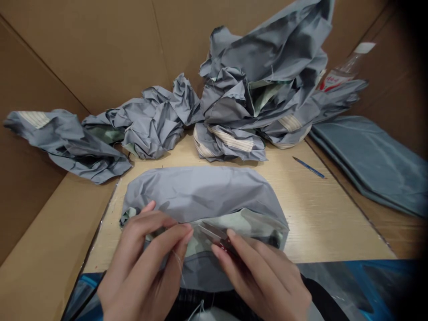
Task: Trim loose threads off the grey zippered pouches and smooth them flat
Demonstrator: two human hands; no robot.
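A grey fabric piece [203, 187] with a pale green camouflage lining [240, 219] lies flat in front of me. Over its left part, my left hand [150, 254] is closed, thumb and fingertips pinched together on a thin thread [178, 259] that trails below them. My right hand [264, 272] grips a small pair of thread snips [217, 234]. The blades point left, towards the pinched fingertips, just above the lining. The snips' handles are mostly hidden inside the right hand.
Crumpled grey fabric pieces [154, 116] are heaped along the back, some with cream striped strips [234, 137]. A clear bottle [347, 67] with a white cap stands behind at right. A blue pencil [308, 167] and folded dark fabric [374, 156] lie on the right. Cardboard walls [100, 49] enclose the table.
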